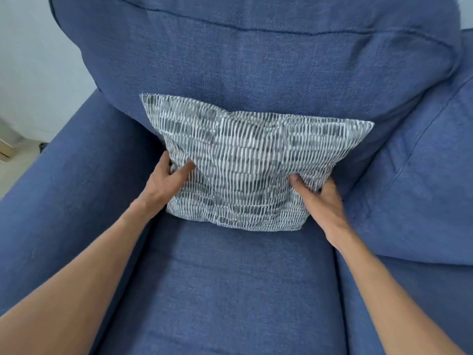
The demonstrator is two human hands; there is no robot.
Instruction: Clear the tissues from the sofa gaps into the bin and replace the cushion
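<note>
A grey-and-white striped cushion stands on the blue sofa's seat, leaning against the big blue back cushion. My left hand grips the cushion's lower left edge, thumb on the front. My right hand pinches the fabric at its lower right edge. No tissues and no bin are in view. The gap behind the cushion is hidden by it.
The sofa's left armrest runs along the left. A second back cushion lies to the right. Beyond the armrest I see pale floor and a white wall.
</note>
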